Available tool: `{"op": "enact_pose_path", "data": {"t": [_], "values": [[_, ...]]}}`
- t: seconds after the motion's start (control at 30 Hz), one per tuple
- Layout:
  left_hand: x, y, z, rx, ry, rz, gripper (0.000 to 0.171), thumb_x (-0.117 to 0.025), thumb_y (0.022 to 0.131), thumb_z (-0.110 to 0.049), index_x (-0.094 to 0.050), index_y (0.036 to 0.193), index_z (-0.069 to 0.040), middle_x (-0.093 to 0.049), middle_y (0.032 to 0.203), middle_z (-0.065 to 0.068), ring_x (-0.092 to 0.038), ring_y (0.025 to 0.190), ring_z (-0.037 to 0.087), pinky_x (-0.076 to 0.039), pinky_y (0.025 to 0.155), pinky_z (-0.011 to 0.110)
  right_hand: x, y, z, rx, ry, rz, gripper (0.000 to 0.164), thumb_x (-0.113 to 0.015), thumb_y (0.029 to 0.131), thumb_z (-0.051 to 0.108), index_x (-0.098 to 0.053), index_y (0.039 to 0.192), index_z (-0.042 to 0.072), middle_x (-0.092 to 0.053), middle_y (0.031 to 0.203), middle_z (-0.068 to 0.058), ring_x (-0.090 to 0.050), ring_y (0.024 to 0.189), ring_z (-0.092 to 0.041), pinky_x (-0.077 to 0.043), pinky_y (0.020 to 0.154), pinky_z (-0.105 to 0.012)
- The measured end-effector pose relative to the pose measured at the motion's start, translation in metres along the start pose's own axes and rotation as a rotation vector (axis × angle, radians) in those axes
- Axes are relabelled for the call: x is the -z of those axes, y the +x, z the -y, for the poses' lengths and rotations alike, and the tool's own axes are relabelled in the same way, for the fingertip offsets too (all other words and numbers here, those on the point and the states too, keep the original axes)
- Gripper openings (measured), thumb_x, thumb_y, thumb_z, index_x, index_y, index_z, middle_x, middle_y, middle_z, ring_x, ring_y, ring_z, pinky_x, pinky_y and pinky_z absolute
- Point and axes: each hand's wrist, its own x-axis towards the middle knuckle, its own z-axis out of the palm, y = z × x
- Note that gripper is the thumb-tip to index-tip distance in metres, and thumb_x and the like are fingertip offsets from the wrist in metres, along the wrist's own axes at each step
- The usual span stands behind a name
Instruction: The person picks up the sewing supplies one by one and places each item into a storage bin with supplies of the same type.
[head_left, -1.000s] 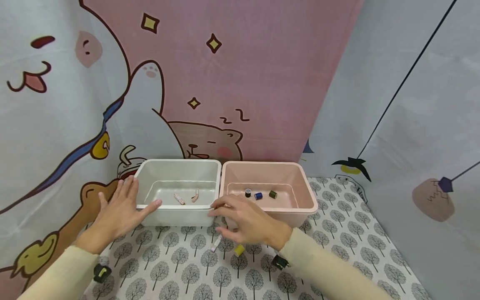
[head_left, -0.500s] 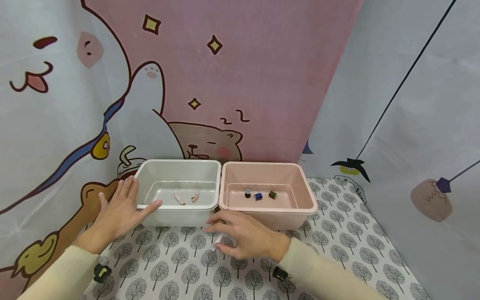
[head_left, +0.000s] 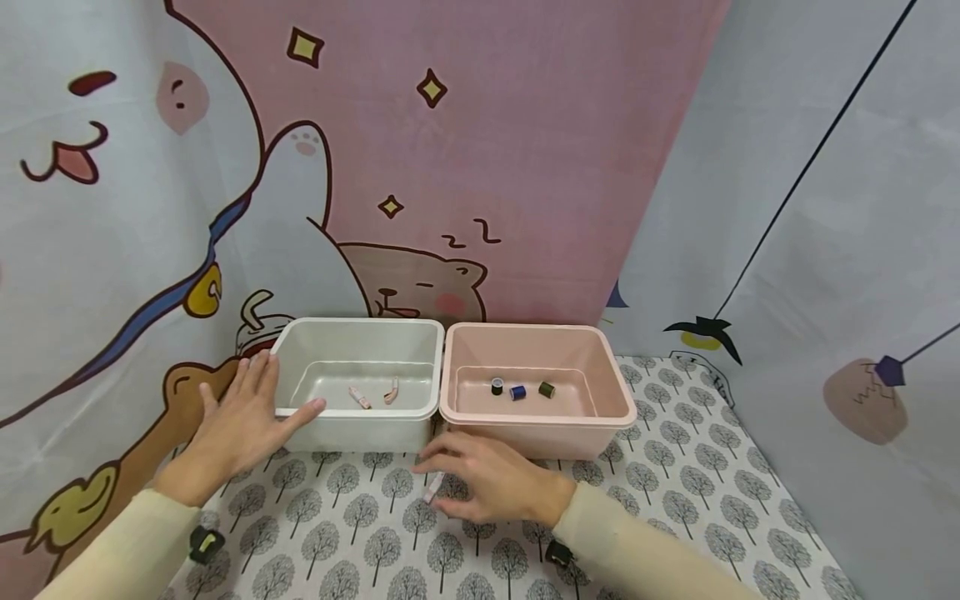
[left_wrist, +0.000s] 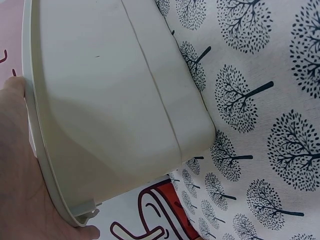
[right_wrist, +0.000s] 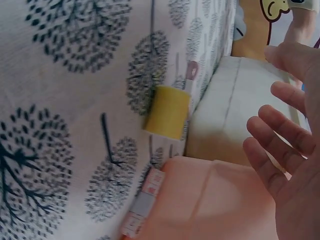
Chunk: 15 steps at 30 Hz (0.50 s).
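Note:
My left hand [head_left: 238, 419] rests on the front left corner of the white bin [head_left: 360, 432], fingers extended along the side and thumb along the front rim. In front of the pink bin [head_left: 540, 436] my right hand [head_left: 487, 479] hovers over the cloth, fingers loosely spread and holding nothing. A yellow thread spool [right_wrist: 168, 112] stands on the cloth below that hand, hidden in the head view. By the right thumb lies a small whitish stick-like piece [head_left: 433, 486]. Dark [head_left: 497, 386], blue [head_left: 517, 392] and green [head_left: 547, 389] thread spools sit inside the pink bin.
Two small pinkish pieces, one straight [head_left: 360, 397] and one bent [head_left: 392, 391], lie in the white bin. A printed strip [right_wrist: 144, 202] shows at the pink bin's base. Tree-patterned cloth [head_left: 675, 500] covers the table; a cartoon curtain [head_left: 525, 167] hangs behind.
My right hand has come down and back from the pink bin's front rim, now covering the yellow spool in the head view. The left hand has stayed on the white bin.

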Motion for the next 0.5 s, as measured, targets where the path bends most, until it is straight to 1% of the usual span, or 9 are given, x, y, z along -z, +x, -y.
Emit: {"op": "enact_pose_path", "data": {"t": [0.2,0.4,0.5], "values": [[0.001,0.0,-0.001,-0.002,-0.001,-0.005,0.128,-0.048,0.109,-0.088,-0.011,0.182,0.011,-0.002,0.19,0.039,-0.007,0.175,0.071,0.003,0.122,0.105,-0.011,-0.003,-0.005,-0.078,0.033,0.067,0.059,-0.089,0.104,0.045,-0.073,0.157,0.022,-0.072,0.159,-0.003,-0.074,0.14,-0.016,-0.062,0.12,-0.032],[0.001,-0.001,-0.001,-0.003,-0.002,-0.007,0.128,-0.049,0.109,-0.087,-0.011,0.182,0.011,-0.002,0.191,0.039,-0.007,0.175,0.071,0.002,0.122,0.105,-0.022,-0.005,-0.009,-0.137,0.03,0.118,0.065,-0.088,0.104,0.054,-0.071,0.16,0.024,-0.072,0.158,0.002,-0.075,0.134,-0.012,-0.065,0.114,-0.029],[0.001,-0.001,-0.001,-0.003,-0.003,-0.003,0.128,-0.049,0.109,-0.087,-0.011,0.182,0.011,-0.002,0.191,0.039,-0.006,0.175,0.07,0.003,0.122,0.105,-0.027,-0.005,-0.012,-0.157,0.024,0.139,0.067,-0.087,0.103,0.056,-0.071,0.16,0.026,-0.071,0.158,0.005,-0.075,0.133,-0.01,-0.065,0.114,-0.03]]}}
